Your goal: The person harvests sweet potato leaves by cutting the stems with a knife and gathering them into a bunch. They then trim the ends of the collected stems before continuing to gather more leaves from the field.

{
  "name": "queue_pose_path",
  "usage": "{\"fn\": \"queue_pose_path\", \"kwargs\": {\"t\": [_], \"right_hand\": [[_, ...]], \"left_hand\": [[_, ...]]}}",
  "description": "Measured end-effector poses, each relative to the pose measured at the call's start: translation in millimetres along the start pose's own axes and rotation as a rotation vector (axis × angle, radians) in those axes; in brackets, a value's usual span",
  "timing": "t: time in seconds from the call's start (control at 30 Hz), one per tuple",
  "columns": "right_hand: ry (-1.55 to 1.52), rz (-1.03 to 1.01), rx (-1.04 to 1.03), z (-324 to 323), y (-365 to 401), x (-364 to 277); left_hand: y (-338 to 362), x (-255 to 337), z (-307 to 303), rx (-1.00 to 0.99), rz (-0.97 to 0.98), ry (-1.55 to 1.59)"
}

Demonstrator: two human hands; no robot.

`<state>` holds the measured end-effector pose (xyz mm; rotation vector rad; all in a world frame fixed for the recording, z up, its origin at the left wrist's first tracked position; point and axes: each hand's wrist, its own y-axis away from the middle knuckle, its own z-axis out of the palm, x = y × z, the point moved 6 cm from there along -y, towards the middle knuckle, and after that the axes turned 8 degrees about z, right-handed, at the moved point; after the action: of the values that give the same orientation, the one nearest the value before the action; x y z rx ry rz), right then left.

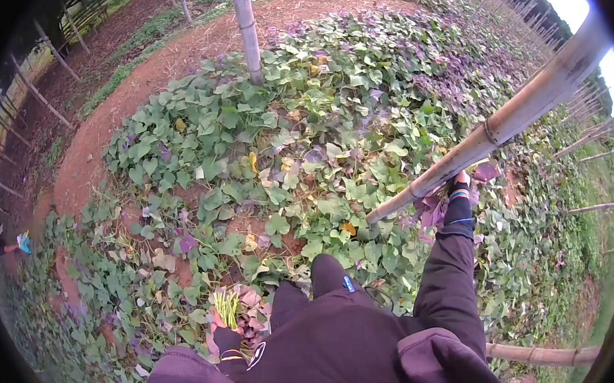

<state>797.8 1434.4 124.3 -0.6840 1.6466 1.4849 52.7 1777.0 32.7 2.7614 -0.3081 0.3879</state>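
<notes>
My left hand [218, 321], low at the left by my knee, is closed round a bunch of sweet potato shoots [227, 307]. Their pale green cut stems point up, and purplish leaves [253, 310] hang on the side toward my leg. My right arm reaches far forward on the right. Beside a leaning bamboo pole [454, 160], my right hand [462, 178] is down among purple leaves [433, 211]; its fingers are mostly hidden by the pole and foliage. Leafy green and purple vines [337, 211] spread all around both hands.
An upright bamboo pole [248, 35] stands ahead, and a horizontal one [539, 353] lies at lower right. Bare reddish soil [98, 156] runs along the left. Another person [1, 243] is at the far left edge. Rows of poles [40, 93] stand beyond.
</notes>
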Motion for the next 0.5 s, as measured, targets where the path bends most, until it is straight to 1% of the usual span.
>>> {"fn": "queue_pose_path", "kwargs": {"t": [0.13, 0.2, 0.23, 0.27, 0.3, 0.33, 0.4, 0.43, 0.5], "right_hand": [[-0.050, 0.037, 0.076, 0, 11, 15], [-0.062, 0.037, 0.114, -12, -19, 32], [0.689, -0.349, 0.217, -23, -56, 28], [1.451, -0.725, 0.296, -16, -72, 31], [1.389, -0.655, 0.339, -20, -61, 27], [1.163, -0.526, 0.357, -27, -55, 29], [0.510, -0.288, 0.361, -39, -42, 33], [0.360, -0.249, 0.377, -44, -39, 37], [0.240, -0.228, 0.426, -51, -30, 41]], "left_hand": [[-68, 38, -28, -0.002, 0.135, -0.015], [-99, 66, -37, 0.003, 0.207, -0.019], [-113, 82, -41, 0.005, 0.244, -0.017], [-127, 97, -43, 0.008, 0.278, -0.018], [-141, 114, -45, 0.009, 0.310, -0.017], [-151, 128, -45, 0.006, 0.331, -0.016], [-171, 161, -42, 0.003, 0.382, -0.016], [-181, 180, -40, 0.001, 0.406, -0.018], [-198, 219, -30, -0.015, 0.448, -0.012]]}}
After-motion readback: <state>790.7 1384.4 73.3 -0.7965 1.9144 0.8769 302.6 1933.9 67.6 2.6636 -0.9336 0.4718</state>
